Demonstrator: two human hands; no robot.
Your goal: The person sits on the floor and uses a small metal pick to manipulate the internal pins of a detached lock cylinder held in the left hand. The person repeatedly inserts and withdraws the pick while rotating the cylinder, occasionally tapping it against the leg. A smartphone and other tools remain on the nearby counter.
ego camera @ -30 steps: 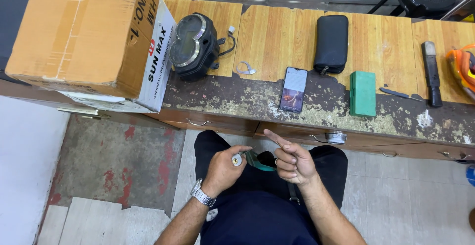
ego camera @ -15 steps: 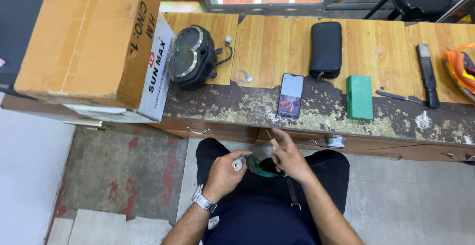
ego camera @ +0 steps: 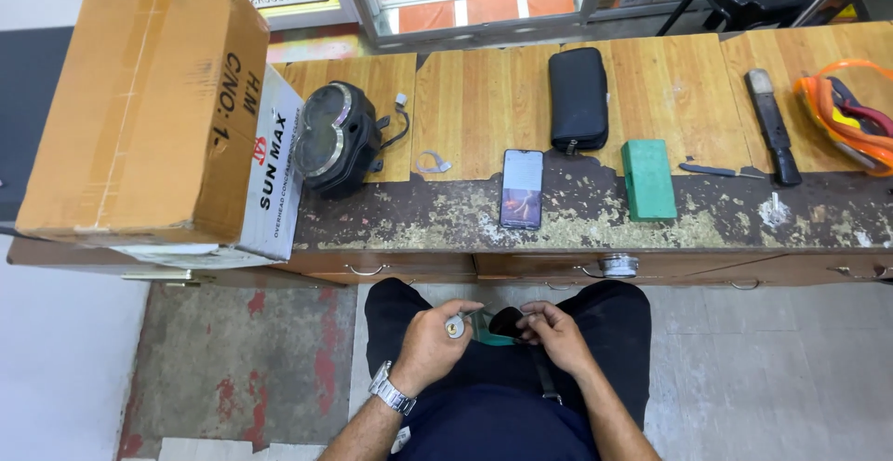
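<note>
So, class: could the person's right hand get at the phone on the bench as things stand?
Probably yes: the phone lies uncovered near the bench's front edge, straight ahead of the right hand, with nothing between them; but that hand's fingers are busy on a dark object.

Small round silver part (ego camera: 455, 327), pinched upright, dark green-edged piece (ego camera: 498, 324) beside, over lap

The long wooden bench (ego camera: 484, 98) shows honey-brown plank grain at the rear; its front strip is dark brown, mottled with pale yellowish flaking. The large cardboard box (ego camera: 139, 112) is plain tan with black lettering on one side; the flat carton beneath it (ego camera: 274, 182) is white with red and black print. The zipped pouch (ego camera: 578, 98) is black. The rectangular block (ego camera: 648, 178) is green. The round instrument cluster (ego camera: 330, 137) is black with a silver-rimmed face. The coiled goggles-like item (ego camera: 851, 117) is orange. The wristwatch (ego camera: 391, 392) is silver.
</note>
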